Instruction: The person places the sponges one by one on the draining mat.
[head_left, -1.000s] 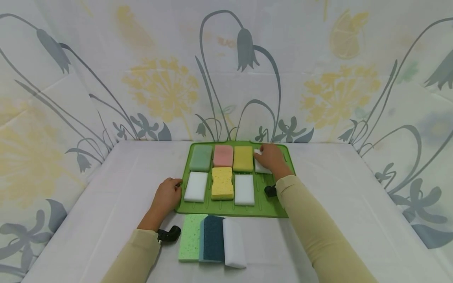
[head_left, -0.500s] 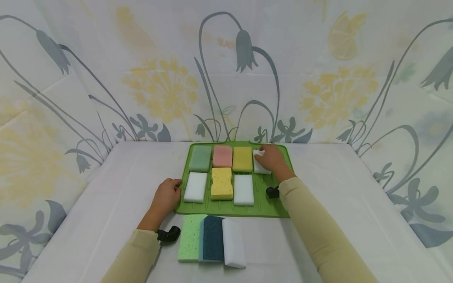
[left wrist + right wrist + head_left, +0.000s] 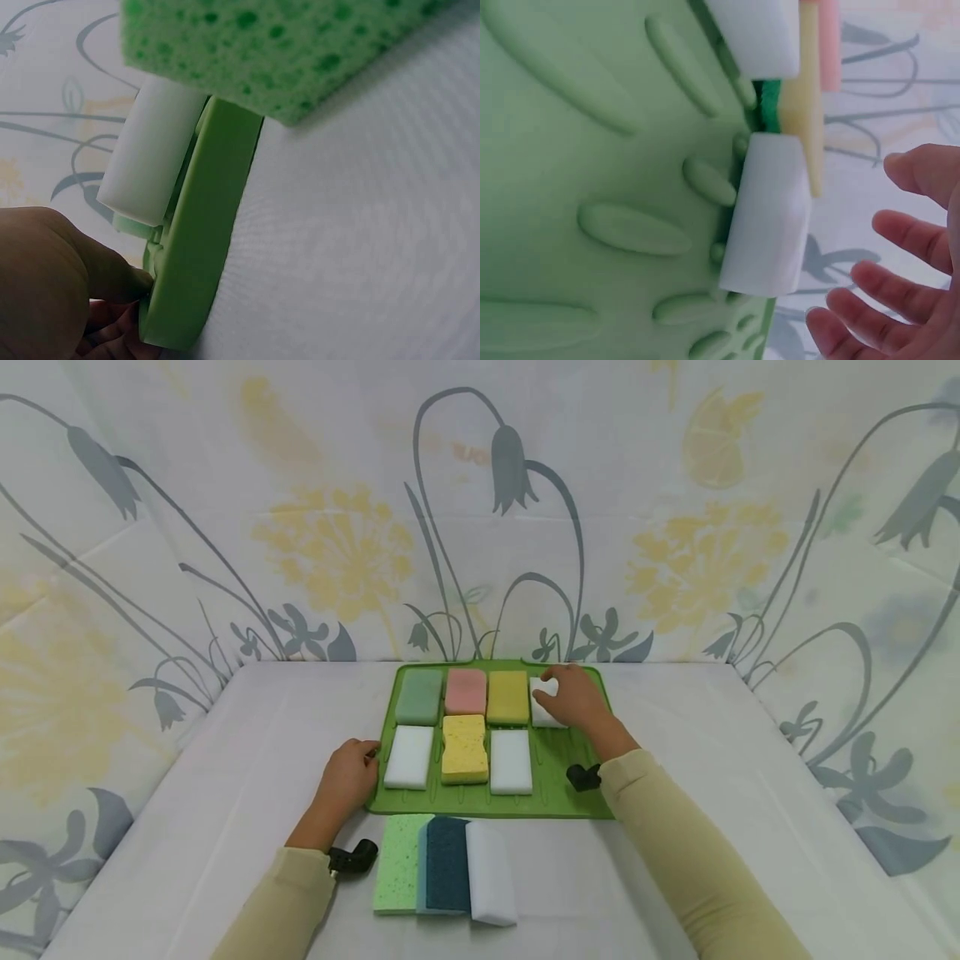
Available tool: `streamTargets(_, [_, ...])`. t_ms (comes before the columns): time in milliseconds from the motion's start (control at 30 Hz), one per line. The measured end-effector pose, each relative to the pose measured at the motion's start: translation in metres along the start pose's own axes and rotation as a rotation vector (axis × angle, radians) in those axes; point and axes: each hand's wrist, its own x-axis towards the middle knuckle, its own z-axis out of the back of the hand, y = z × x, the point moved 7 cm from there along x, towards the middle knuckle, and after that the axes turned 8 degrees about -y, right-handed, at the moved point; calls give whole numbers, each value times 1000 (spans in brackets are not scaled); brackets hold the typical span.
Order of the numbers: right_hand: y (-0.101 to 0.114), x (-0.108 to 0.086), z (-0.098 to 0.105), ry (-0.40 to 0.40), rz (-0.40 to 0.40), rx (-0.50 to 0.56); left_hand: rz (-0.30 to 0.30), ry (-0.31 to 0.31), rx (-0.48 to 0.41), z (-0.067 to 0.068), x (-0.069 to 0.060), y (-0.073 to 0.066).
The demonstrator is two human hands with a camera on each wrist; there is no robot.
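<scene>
In the head view, a green ribbed draining tray [image 3: 557,797] lies at the table's back, carrying two rows of sponges. My left hand [image 3: 347,783] pinches its left edge, thumb inside the rim and fingers outside, as the left wrist view shows at the tray wall [image 3: 202,225]. My right hand [image 3: 579,700] hovers just over the white sponge [image 3: 545,716] at the back row's right end. In the right wrist view, its fingers [image 3: 911,232] are spread apart, with a gap between them and that white sponge [image 3: 769,217].
Also on the tray are a grey-green sponge [image 3: 420,697], a pink one [image 3: 466,692], two yellow ones [image 3: 507,697] and two more white ones [image 3: 511,762]. In front lie a light green sponge [image 3: 401,864], a dark blue one [image 3: 447,864] and a white one [image 3: 491,872].
My right hand has let go of the back-right white sponge and lifted slightly away, its fingers parting. The left hand stays at the tray's edge. The head view has shifted slightly.
</scene>
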Motion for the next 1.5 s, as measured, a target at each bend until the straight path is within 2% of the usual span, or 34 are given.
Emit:
streamTargets(367, [15,-20,3,-13,76,92,-5,0,6,-3,1,4])
streamTargets(633, [21,-38,3,-28,97,103,-12,-1,0,-2,0,1])
streamTargets(833, [27,-51,2,-14,113,94,-10,-2,-1,-1,0,1])
streamTargets(1200, [41,-77,-2,30,125,146,-12,-5,-7,2,0,-3])
streamTargets(1433, [55,-95,-2,62,157,162,-50,-40,-7,5,-1,-6])
streamTargets(1500, [59,-100,-3,70,168,182,-45,-37,-6,5,-1,-5])
